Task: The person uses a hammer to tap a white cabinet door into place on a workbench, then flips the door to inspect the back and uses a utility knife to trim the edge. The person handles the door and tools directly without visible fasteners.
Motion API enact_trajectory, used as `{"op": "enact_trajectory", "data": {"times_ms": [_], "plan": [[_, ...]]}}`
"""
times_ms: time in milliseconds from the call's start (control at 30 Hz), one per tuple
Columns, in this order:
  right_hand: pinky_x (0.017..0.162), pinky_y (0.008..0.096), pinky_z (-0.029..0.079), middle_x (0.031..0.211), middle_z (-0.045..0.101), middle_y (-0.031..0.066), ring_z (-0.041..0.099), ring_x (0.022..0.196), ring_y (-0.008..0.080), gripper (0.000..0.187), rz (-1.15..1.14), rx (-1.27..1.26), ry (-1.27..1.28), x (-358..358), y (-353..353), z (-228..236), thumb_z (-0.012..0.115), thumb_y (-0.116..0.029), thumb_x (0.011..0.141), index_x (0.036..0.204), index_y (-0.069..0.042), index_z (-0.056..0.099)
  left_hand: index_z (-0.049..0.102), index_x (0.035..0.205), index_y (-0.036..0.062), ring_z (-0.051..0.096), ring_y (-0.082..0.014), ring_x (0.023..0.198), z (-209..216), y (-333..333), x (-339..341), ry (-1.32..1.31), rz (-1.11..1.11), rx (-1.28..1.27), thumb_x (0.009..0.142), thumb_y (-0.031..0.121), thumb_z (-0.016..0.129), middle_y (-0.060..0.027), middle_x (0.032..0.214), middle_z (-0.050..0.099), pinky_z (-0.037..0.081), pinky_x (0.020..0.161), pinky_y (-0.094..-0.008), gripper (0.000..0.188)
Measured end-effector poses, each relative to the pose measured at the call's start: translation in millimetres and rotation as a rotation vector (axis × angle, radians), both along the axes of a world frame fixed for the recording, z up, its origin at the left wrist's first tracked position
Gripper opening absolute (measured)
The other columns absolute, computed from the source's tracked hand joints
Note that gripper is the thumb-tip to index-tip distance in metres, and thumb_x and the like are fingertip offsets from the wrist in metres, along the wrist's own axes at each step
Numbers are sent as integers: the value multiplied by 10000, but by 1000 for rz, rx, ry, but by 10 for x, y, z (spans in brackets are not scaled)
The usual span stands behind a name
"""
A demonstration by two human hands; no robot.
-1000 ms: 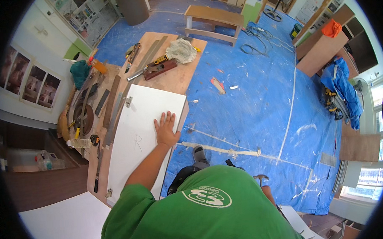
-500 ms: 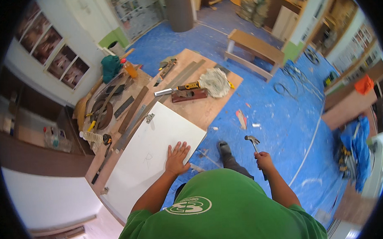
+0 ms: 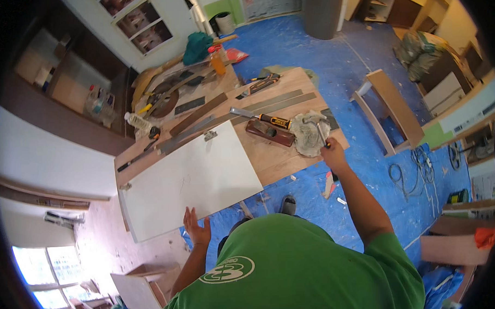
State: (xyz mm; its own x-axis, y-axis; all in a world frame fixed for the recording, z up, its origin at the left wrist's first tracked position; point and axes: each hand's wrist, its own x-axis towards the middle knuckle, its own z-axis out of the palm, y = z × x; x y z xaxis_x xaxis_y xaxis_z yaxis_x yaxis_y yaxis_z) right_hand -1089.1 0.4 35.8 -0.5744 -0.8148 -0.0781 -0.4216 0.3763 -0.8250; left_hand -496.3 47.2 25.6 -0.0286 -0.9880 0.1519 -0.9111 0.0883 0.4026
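My right hand [image 3: 333,152] grips a claw hammer [image 3: 321,131] by its handle, the head lying over a crumpled whitish cloth [image 3: 306,144] at the worktable's right end. Fingers apart, my left hand [image 3: 196,228] is at the near edge of a white cabinet door panel [image 3: 191,181]; whether it touches the panel I cannot tell. Metal hinges [image 3: 210,135] sit along the panel's far edge. Beside the cloth lie a reddish wooden hand plane [image 3: 269,134] and a chisel [image 3: 260,118] with a black and yellow handle.
Wood strips [image 3: 202,113], a tape measure [image 3: 154,131] and a clear bottle [image 3: 139,122] lie left on the worktable [image 3: 292,172]. An orange bottle [image 3: 217,63] stands farther back. On the blue floor sheet [image 3: 363,194] are a wooden bench [image 3: 390,108] and coiled cables [image 3: 414,168].
My right hand has carried the hammer from beside my body to the cloth on the table. My left hand has slid off the panel's middle to its near edge. The view has turned.
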Motion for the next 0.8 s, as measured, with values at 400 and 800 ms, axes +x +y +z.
{"op": "enact_trajectory", "data": {"times_ms": [400,800], "plan": [[529,373,502,791,687,150,658,593,235,270,105,252,-88,-169,-1111,-159,654,-122,856,1101,-7,658,398,1515,46,585,-342,1260,-387,336,157,1520,1157,187,1019,434,598,-194,1450,550,493,990,-483,660],[934,443,503,1130,654,213,634,1056,354,380,336,40,343,-225,-663,166,671,-198,934,1219,53,642,597,1207,63,616,-272,1141,-591,-234,142,1931,1056,8,1037,339,607,-103,1146,645,493,1021,-477,324]]}}
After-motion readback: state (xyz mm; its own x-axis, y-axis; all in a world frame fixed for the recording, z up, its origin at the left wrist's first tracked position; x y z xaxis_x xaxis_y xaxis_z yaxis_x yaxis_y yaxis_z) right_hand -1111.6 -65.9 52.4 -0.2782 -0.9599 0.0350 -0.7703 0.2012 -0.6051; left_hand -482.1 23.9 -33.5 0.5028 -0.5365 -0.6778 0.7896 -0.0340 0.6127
